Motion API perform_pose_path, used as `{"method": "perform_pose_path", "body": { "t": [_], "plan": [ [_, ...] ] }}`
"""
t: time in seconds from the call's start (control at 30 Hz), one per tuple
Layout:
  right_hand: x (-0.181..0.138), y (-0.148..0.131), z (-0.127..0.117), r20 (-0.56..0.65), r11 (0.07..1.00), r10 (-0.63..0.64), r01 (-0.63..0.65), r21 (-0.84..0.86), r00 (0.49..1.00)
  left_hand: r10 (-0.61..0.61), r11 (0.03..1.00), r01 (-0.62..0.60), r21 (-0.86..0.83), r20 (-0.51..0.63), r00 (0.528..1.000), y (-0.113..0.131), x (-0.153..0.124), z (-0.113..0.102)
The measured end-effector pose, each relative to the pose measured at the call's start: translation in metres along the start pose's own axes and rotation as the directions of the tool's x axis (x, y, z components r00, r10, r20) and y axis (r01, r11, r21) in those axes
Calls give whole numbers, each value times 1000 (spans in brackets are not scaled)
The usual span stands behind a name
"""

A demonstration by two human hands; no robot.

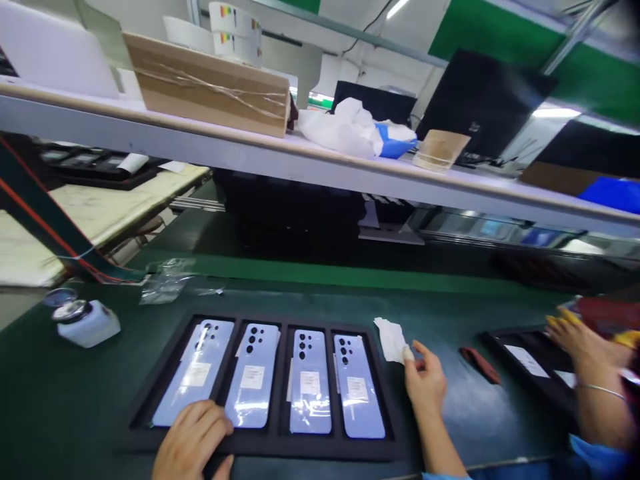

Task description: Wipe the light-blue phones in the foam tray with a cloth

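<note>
A black tray [270,445] lies on the bench before me, with several light-blue smartphones in its compartments, camera side up. The leftmost smartphone [193,390] and the rightmost smartphone [361,413] each carry a white label, as do those between. My left hand [193,440] grips the tray's front edge at the left, fingers over the rim and thumb lower down. Just right of the tray, my right hand [427,380] pinches a crumpled white wipe [390,338] between thumb and fingers; its far end rests near the tray's corner.
A white dispenser bottle [87,325] with its lid raised stands left, near clear plastic film [167,280]. A dark red cloth [480,365] lies right. A co-worker's hand [580,340] is over another black tray [523,360]. A shelf [240,152] crosses above the bench.
</note>
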State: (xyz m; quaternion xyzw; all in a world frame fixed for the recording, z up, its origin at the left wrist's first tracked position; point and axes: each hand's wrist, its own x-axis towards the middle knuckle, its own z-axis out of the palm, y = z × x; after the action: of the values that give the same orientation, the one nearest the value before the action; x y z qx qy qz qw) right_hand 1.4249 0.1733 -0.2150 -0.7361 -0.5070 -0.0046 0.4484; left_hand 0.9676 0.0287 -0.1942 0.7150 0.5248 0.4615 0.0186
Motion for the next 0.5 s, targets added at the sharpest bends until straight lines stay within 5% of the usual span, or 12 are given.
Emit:
{"method": "perform_pose_path", "body": {
  "t": [0.23,0.37,0.5],
  "plan": [
    [-6,7,2,-32,997,-52,54,61,998,-72,988,97,-124,191,979,24,22,-5],
    [-7,11,6,20,995,10,-12,100,1000,-285,919,347,-187,292,913,-3,33,-20],
    [-6,13,10,29,991,-15,11,131,999,-440,897,441,44,202,875,-39,24,-11]
  ]
}}
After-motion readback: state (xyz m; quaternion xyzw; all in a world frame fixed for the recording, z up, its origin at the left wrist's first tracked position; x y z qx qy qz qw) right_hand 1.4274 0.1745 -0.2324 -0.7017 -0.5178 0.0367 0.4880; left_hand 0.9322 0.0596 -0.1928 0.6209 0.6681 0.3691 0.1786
